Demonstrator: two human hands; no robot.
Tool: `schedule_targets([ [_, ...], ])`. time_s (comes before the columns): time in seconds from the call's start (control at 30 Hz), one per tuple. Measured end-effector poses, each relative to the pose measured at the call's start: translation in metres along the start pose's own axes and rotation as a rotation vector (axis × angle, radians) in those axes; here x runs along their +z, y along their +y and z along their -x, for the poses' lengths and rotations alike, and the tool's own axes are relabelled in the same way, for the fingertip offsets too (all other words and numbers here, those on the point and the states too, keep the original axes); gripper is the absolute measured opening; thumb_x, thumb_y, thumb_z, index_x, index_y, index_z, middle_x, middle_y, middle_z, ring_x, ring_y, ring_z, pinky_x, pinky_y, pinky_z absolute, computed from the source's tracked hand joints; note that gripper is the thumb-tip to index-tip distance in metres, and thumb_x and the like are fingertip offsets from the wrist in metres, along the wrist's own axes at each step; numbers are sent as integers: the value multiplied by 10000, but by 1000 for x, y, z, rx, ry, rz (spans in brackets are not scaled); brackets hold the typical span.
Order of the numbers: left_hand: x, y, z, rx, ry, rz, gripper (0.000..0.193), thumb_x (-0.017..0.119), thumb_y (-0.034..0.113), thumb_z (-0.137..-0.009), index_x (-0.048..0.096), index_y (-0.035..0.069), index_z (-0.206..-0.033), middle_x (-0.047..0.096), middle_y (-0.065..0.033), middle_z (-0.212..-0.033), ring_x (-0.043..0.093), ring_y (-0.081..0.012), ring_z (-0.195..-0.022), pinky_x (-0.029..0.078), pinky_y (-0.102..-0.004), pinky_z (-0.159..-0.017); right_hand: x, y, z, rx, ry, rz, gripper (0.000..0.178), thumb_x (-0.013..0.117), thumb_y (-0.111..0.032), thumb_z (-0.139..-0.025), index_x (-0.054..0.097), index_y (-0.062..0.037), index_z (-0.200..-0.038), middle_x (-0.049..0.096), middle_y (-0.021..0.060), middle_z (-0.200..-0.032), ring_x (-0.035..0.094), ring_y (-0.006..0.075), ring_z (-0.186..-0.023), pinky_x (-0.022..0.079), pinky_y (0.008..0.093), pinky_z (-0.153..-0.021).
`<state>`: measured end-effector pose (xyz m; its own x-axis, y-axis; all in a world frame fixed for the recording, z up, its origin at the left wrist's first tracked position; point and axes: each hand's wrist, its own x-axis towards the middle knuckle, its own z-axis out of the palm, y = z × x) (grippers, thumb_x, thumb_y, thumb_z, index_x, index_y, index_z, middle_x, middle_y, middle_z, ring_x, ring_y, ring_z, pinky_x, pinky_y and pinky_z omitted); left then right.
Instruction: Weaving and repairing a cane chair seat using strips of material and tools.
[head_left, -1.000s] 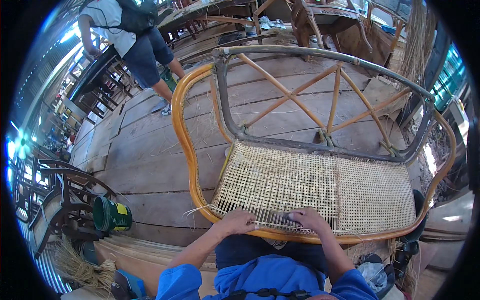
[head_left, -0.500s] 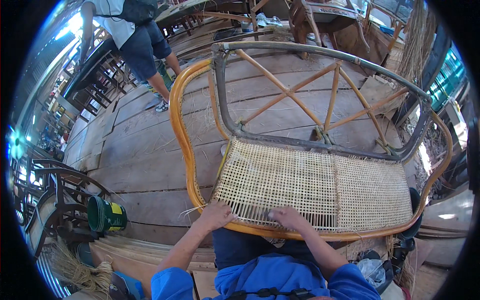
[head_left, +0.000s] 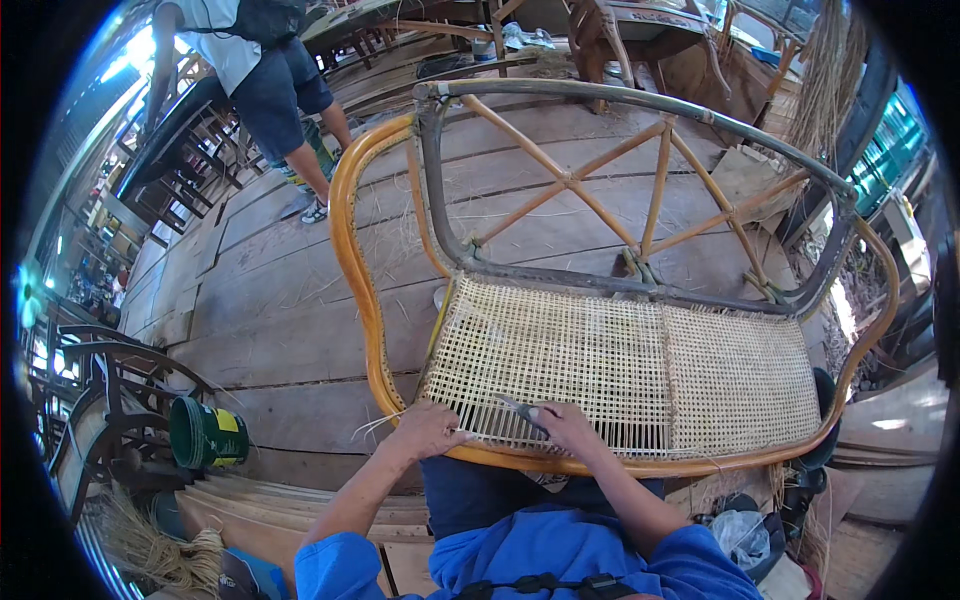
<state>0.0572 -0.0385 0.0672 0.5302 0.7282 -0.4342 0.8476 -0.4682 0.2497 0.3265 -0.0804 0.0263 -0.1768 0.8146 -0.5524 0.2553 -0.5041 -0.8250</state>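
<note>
A rattan bench frame [head_left: 352, 250] with an orange-brown rim lies across my lap. Pale woven cane [head_left: 560, 345] fills its seat, and the weave is loose along the near edge, where upright strands show gaps. My right hand [head_left: 568, 428] grips a grey pointed hand tool [head_left: 522, 412], its tip over the open strands. At the near left corner my left hand [head_left: 430, 430] is closed with its fingertips on the cane edge. Whatever it pinches is hidden. Loose cane ends [head_left: 378, 426] stick out left of that hand.
A green bucket [head_left: 208, 434] stands on the plank floor [head_left: 280, 290] at left, beside a dark wooden chair [head_left: 110, 390]. A person [head_left: 270, 100] in shorts stands at far left by a dark table. Bundled fibre strands [head_left: 830, 80] hang at far right; wooden furniture [head_left: 640, 40] stands behind.
My right hand has turned, and the pointed tool now shows clearly, aimed up and left over the weave. My left hand stays at the corner. The whole view has shifted slightly.
</note>
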Motion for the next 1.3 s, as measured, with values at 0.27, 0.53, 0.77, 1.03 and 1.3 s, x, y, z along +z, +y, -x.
schedule_targets([
  [0.27,19,11,20,19,184,-93,434,542,474,-828,647,65,-927,605,-113,-963,541,-307,-944,427,-415,-837,-19,16,3,-66,12,-57,312,579,-306,-875,659,-37,-1010,560,19,-646,483,77,-514,406,232,-462],
  [0.53,32,102,-4,178,504,289,447,602,336,-804,557,-26,-1062,565,-204,-1057,531,-372,-1003,420,-439,-896,-91,19,71,-132,517,-670,246,560,-178,-884,566,-19,-1073,505,2,-640,450,75,-506,379,206,-425],
  [0.77,32,179,-60,335,290,271,544,665,266,-740,489,-23,-1166,506,-189,-1149,475,-358,-1069,397,-420,-936,-185,35,118,-252,478,72,277,601,-209,-806,552,-5,-988,508,15,-741,477,99,-631,409,255,-583],
  [1.03,74,211,-69,387,34,144,581,745,305,-670,521,53,-1144,512,-129,-1099,475,-313,-1033,402,-403,-912,-180,47,125,112,4,701,326,645,-330,-745,657,-62,-929,610,166,-758,580,312,-697,448,385,-669],
  [1.3,73,222,-73,280,152,36,573,783,319,-610,539,70,-1064,518,-72,-1031,498,-255,-981,449,-377,-809,-165,55,93,144,-22,808,314,625,-358,-755,651,-69,-877,624,147,-841,605,318,-830,471,412,-761],
])
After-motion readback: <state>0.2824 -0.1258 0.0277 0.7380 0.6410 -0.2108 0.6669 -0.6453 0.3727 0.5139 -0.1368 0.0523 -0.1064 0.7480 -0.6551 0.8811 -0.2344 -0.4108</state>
